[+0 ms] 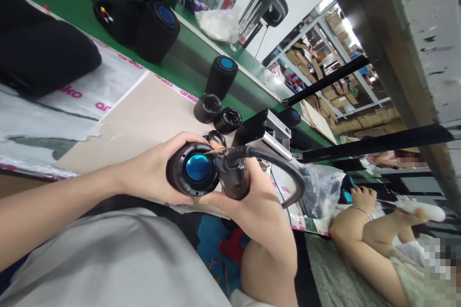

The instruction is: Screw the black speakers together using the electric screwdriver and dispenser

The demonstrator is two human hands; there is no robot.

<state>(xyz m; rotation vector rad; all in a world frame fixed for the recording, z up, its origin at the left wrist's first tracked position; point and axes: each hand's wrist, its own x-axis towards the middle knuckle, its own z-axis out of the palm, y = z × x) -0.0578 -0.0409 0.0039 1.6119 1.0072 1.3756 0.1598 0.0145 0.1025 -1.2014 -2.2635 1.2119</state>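
My left hand (154, 167) is wrapped round a black cylindrical speaker (176, 165), its blue shiny round end facing up. Dark screw holes dot the ring about that end. Just to the right, my right hand (252, 208) grips an upright black electric screwdriver (233, 177) with a thick cable (288, 165) curving from its top. The tool stands close beside the speaker; its tip is hidden below. Beyond my hands are black hollow speaker shells, a left one (208, 107) and a right one (230, 119), and a third black ring-like part (216, 139), partly covered.
A silver-and-black box device (264, 131) sits right of the shells. Black speakers (158, 28) (222, 75) stand on the green conveyor belt (194, 47). A black cloth-like heap (46, 52) lies at left. At right are a clear plastic bag (320, 189) and a co-worker's hand (363, 199).
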